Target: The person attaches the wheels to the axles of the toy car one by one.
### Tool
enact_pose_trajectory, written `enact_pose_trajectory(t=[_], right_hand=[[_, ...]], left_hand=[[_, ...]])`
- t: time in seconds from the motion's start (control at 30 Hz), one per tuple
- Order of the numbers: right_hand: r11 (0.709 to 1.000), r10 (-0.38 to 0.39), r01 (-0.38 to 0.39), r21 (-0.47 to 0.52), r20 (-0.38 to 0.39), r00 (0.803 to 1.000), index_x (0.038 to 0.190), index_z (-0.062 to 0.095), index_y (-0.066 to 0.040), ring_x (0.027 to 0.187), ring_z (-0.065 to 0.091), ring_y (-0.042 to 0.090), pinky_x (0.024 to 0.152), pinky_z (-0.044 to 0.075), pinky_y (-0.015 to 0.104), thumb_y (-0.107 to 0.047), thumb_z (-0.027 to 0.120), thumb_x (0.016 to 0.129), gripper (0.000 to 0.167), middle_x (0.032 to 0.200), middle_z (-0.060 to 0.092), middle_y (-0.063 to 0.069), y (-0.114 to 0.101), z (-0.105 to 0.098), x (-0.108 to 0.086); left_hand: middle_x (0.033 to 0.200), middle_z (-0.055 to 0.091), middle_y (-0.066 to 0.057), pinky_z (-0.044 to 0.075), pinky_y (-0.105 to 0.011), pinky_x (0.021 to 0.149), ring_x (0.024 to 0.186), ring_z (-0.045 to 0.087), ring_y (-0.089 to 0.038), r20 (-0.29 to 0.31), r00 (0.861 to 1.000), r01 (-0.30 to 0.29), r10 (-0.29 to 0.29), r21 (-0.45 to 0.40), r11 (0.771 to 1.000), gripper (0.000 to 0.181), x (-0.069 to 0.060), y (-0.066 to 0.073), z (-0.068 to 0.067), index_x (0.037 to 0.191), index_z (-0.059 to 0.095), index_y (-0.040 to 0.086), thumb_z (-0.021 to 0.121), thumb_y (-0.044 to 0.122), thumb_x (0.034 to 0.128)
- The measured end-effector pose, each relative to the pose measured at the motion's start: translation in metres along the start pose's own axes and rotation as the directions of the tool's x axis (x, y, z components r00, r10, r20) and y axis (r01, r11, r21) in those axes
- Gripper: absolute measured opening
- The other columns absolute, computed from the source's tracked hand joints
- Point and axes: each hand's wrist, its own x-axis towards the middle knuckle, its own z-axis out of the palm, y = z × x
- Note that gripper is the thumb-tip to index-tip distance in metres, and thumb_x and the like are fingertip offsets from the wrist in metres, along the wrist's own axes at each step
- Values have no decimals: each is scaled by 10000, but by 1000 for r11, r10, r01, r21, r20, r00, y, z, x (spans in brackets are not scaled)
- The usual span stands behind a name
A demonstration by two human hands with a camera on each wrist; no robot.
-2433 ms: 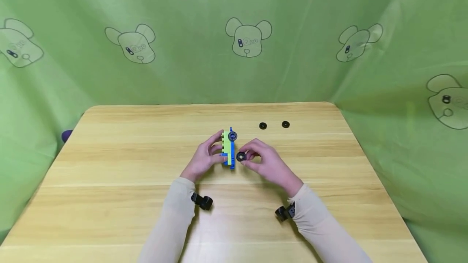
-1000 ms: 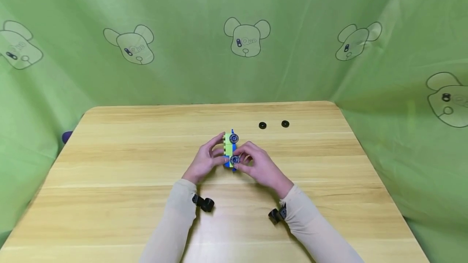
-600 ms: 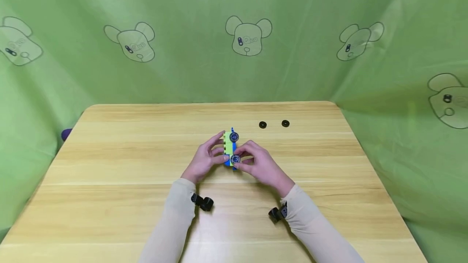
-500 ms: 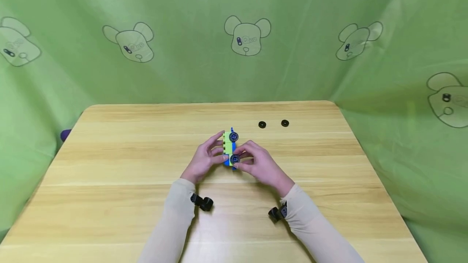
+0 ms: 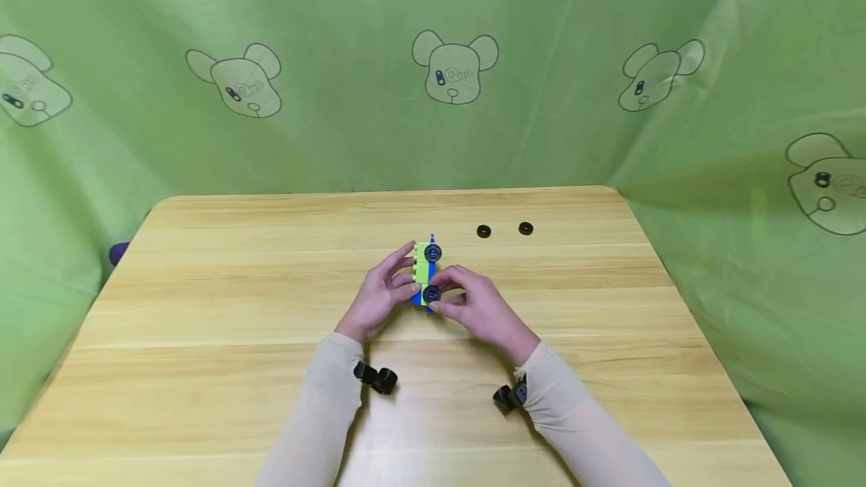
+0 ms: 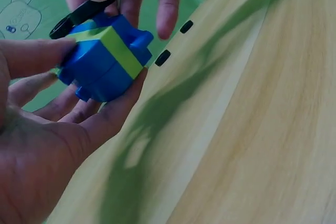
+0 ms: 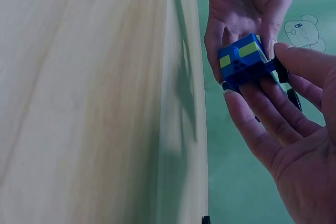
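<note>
In the head view, a toy vehicle (image 5: 422,265) of blue and yellow-green bricks is held above the middle of a wooden table (image 5: 237,284), stood on its end with its studs turned toward the left hand (image 5: 378,299). It is gripped by that hand between the thumb and bent, spread fingers. A near tyre (image 5: 431,294), black around a blue hub, is pinched between the thumb and forefinger of the right hand (image 5: 479,305) against the vehicle's side; a far tyre (image 5: 433,252) is seated on the other hub of that side. Farther back, a loose tyre (image 5: 483,231) and a second loose tyre (image 5: 525,228) are laid flat on the table, a little apart. A small black camera is worn at each beige sleeve (image 5: 316,404), and a green cloth (image 5: 352,141) printed with bear outlines is hung behind. In the left wrist view, the vehicle's blue end, crossed by a yellow-green band, is shown within the left hand's grasp, with right-hand fingertips brought to the black tyre on top. In the right wrist view, a tyre is touched by the right thumb, while the other right fingers are extended past the vehicle's blue side.
</note>
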Motion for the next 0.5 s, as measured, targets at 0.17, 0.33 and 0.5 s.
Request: enact_pose_trajectory(t=[0.17, 0.33, 0.5], right_hand=[[1000, 8, -8, -1, -14, 1000, 1136, 645, -80, 1035, 625, 215, 835, 564, 275, -9, 757, 836, 328, 1100, 629, 10, -2, 1, 0], [1000, 14, -14, -11, -18, 1000, 1138, 643, -76, 1022, 629, 205, 846, 562, 290, -24, 760, 839, 326, 1096, 627, 6, -1, 2, 0], [1000, -11, 11, -22, -34, 999, 1143, 647, -73, 1000, 633, 186, 864, 553, 291, -86, 691, 919, 230, 1093, 631, 6, 2, 1, 0]], left_hand=[[1414, 399, -209, 522, -365, 945, 1193, 529, -337, 10, 1000, -3, 3, 6, 1000, 838, -1, 2, 3, 1550, 269, 96, 638, -141, 837], [1415, 388, -203, 515, -341, 952, 1193, 525, -304, 5, 1000, -8, 8, 23, 1000, 885, -2, 0, 4, 1552, 259, 90, 670, -151, 806], [1410, 398, -212, 523, -340, 939, 1189, 528, -313, -9, 1000, -22, 22, 7, 1000, 878, -2, -1, 5, 1545, 277, 80, 664, -170, 797]])
